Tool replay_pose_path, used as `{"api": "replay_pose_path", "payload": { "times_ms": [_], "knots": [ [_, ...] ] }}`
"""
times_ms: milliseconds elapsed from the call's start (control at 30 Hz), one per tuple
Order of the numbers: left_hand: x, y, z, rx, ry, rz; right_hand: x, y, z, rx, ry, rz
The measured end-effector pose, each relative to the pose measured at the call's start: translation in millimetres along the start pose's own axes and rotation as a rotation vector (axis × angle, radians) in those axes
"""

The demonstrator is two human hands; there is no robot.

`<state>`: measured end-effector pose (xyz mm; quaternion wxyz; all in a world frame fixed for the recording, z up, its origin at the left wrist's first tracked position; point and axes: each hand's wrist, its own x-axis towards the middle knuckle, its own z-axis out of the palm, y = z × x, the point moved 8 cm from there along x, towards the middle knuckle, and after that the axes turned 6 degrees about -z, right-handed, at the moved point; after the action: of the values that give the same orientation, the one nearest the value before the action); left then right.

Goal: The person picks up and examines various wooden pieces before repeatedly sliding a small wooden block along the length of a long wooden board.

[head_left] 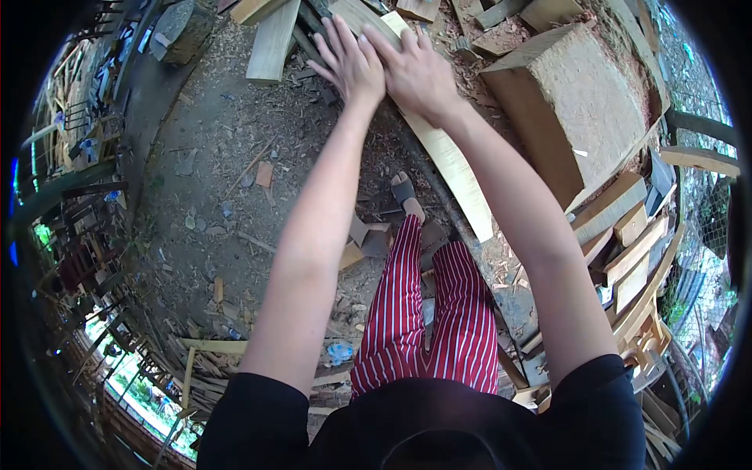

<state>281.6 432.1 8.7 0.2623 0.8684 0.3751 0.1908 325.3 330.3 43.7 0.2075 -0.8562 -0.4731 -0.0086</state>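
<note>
Both my arms stretch forward over a long pale wooden plank (454, 168) that runs from the top middle down toward my right leg. My left hand (350, 61) lies flat with fingers spread on the plank's far end. My right hand (415, 72) presses on the plank just beside it, fingers together and touching the left hand. Neither hand wraps around the plank; both rest on its top face.
A big block of wood (576, 102) stands at the right. Stacked offcuts (634, 258) fill the right edge. Boards (274, 39) lie at the top. The dirt ground (227, 157) at the left holds chips and scraps. My legs in red striped trousers (427, 313) stand below.
</note>
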Motion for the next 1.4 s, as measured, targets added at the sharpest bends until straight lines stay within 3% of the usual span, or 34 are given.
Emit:
{"api": "replay_pose_path", "payload": {
  "times_ms": [167, 300, 400, 533, 700, 800, 900, 1033, 1167, 1300, 1333, 1400],
  "knots": [
    [-14.0, 7.6, 1.1, -0.043, -0.079, -0.045, -16.1, 4.0, -3.8, 0.026, 0.065, 0.026],
    [-120.8, 31.7, 1.3, -0.098, -0.088, 0.043, -121.0, -1.6, -29.9, 0.076, -0.094, 0.131],
    [-210.4, 47.7, 3.4, -0.151, -0.182, -0.008, -206.0, -7.7, -49.9, 0.069, -0.236, 0.18],
    [-287.3, 66.1, 7.1, -0.116, -0.342, 0.019, -278.6, -5.4, -65.9, 0.064, -0.219, 0.166],
    [-225.5, 61.7, 8.6, -0.126, -0.269, 0.024, -219.6, 3.4, -50.9, 0.018, -0.329, 0.195],
    [-136.6, 51.4, 11.9, -0.091, -0.165, 0.032, -137.4, 12.4, -34.8, 0.015, -0.215, 0.162],
    [-52.9, 33.2, 17.8, -0.014, -0.102, 0.025, -57.3, 12.6, -26.8, -0.03, 0.061, -0.065],
    [8.0, 19.6, 18.3, -0.024, -0.046, -0.02, 2.4, 26.3, -5.4, -0.021, 0.073, -0.023],
    [-14.8, 26.0, 14.9, -0.003, -0.056, -0.079, -17.7, 24.1, -8.3, -0.024, 0.107, -0.01],
    [-109.9, 33.9, 5.4, -0.017, -0.087, -0.05, -106.9, 8.2, -28.9, 0.071, -0.037, 0.084],
    [-138.1, 38.3, 1.4, -0.036, -0.103, -0.057, -129.9, 3.4, -35.7, 0.088, -0.192, 0.147],
    [-188.3, 44.2, -1.9, -0.065, -0.146, -0.071, -175.2, -4.3, -45.3, 0.067, -0.215, 0.148]
  ]
}}
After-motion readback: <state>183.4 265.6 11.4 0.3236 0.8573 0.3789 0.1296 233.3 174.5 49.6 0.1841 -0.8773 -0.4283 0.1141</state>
